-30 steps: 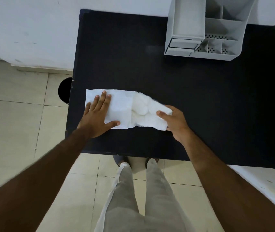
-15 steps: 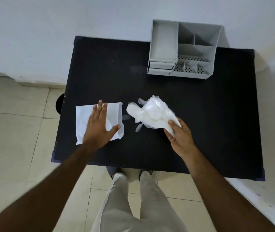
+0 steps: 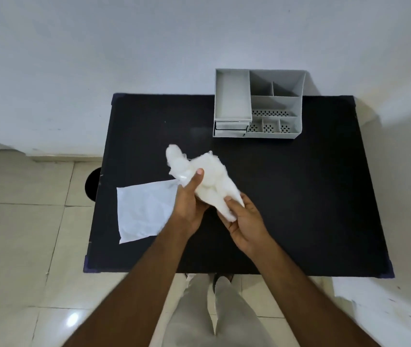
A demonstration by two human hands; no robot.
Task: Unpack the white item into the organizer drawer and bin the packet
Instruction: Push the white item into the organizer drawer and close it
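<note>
A soft, crumpled white item (image 3: 212,181) is held above the middle of the black table (image 3: 299,196). My left hand (image 3: 190,201) grips its left part, thumb on top. My right hand (image 3: 245,224) holds its lower right end. The flat white packet (image 3: 141,211) lies on the table's left side, partly under my left wrist, with one corner lifted toward my left hand. The grey organizer (image 3: 258,103) stands at the table's far edge, with two small shut drawers (image 3: 230,128) at its front left.
A round black bin (image 3: 91,184) stands on the tiled floor, just left of the table and partly hidden by it. A white wall runs behind the table. My legs show below the table's near edge.
My left hand has left the flat packet and taken hold of the white item. Both hands have lifted the item away from the packet, toward the table's middle. The camera has pulled back.
</note>
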